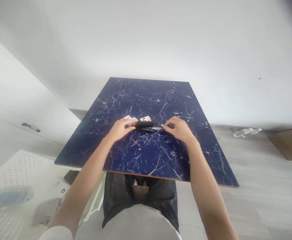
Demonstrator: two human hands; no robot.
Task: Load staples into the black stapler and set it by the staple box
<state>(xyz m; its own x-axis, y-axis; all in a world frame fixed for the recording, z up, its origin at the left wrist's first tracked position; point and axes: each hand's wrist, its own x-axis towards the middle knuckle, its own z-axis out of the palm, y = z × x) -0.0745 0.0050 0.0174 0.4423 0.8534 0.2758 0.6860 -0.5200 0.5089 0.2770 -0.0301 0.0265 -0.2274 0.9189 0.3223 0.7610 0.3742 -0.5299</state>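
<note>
stapler [145, 123] lies on table [140, 156], metal tray [157, 128] jutting from its right end | left hand [121, 129] grips stapler's left end | right hand [179, 128] pinches strip [163, 125] just right of stapler | box [146, 118] just beyond stapler

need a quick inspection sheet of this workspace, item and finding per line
Surface: blue marble-patterned tabletop
Job's things: black stapler, metal rail showing; small grey piece, identity unclear
Clutter: small white-and-red box just behind the stapler
Grippers: left grip holds the stapler's end; right grip pinches the small grey piece near the rail
Cables: nothing seen on the tabletop
Surroundings: cardboard box on the floor, right
</note>
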